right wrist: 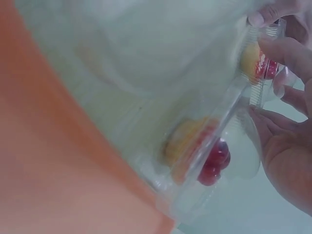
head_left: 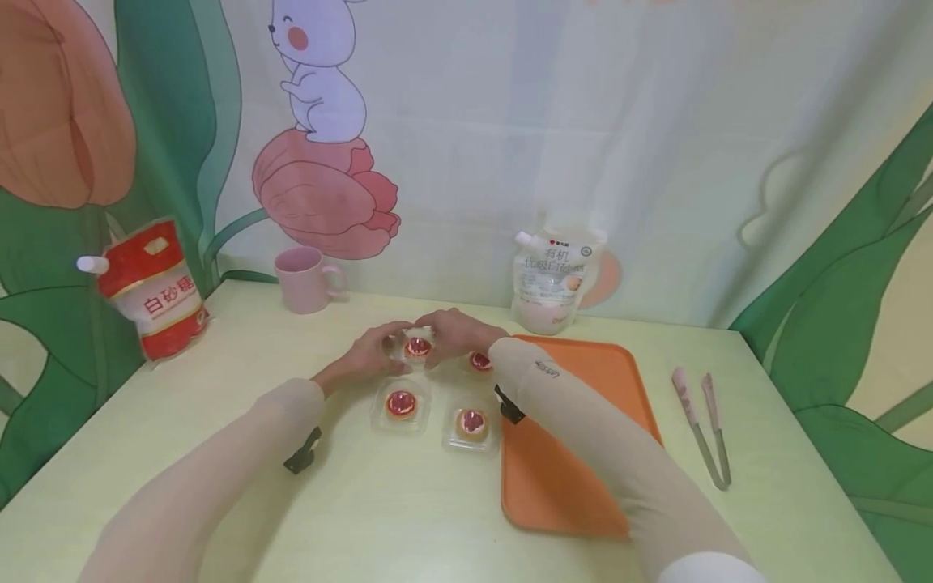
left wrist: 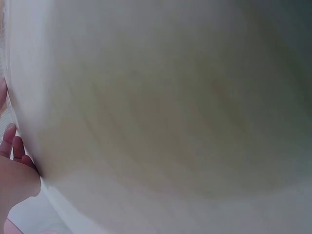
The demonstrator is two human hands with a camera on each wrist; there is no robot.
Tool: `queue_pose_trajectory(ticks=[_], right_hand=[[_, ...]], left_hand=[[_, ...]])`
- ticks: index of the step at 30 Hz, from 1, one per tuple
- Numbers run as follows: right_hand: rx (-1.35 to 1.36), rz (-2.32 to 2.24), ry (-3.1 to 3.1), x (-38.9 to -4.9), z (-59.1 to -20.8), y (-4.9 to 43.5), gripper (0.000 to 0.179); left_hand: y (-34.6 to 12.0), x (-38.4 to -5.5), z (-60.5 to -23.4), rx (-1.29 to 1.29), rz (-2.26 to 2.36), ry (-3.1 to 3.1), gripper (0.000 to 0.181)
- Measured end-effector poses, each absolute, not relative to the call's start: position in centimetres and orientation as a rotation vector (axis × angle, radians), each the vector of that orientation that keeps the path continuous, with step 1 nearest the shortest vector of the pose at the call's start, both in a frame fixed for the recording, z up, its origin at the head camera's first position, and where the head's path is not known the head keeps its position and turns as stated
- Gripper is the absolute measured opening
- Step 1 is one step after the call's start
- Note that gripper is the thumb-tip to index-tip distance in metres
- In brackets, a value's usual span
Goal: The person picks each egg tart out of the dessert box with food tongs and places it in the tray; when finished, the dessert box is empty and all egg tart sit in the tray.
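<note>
Both hands hold the sides of a small clear plastic box (head_left: 419, 332) with a red-topped tart (head_left: 418, 347) inside. My left hand (head_left: 370, 353) grips its left side, and my right hand (head_left: 461, 330) grips its right side. In the right wrist view, fingers pinch the ridged edges of this box (right wrist: 258, 92). Another boxed tart (head_left: 480, 361) lies beside the right wrist, partly covered by the sleeve. Nearer the front are two more boxed tarts, one to the left (head_left: 401, 404) and one to the right (head_left: 472, 423). The left wrist view shows mostly blurred tabletop, with fingers (left wrist: 18, 146) at its edge.
An orange tray (head_left: 561, 486) lies under the right forearm, and tongs (head_left: 703, 429) rest to its right. Along the back stand a pink mug (head_left: 302, 282) and a clear sugar pouch (head_left: 551, 283). A red and white sugar bag (head_left: 164, 295) is at the far left.
</note>
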State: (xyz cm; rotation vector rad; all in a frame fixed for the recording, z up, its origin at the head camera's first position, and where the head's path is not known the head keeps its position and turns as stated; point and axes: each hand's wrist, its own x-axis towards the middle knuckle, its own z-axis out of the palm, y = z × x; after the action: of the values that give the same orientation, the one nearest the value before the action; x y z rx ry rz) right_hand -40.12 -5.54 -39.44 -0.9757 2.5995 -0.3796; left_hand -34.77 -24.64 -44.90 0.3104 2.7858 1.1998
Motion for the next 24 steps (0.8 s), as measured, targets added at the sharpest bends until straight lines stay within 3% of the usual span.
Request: queue_pose_trajectory(ticks=[24], right_hand=[[-0.903, -0.549, 2.484, -39.94, -38.78, -4.66, 0.073]], left_hand=[[-24.21, -34.60, -44.28, 0.228, 1.208, 2.756, 0.079]])
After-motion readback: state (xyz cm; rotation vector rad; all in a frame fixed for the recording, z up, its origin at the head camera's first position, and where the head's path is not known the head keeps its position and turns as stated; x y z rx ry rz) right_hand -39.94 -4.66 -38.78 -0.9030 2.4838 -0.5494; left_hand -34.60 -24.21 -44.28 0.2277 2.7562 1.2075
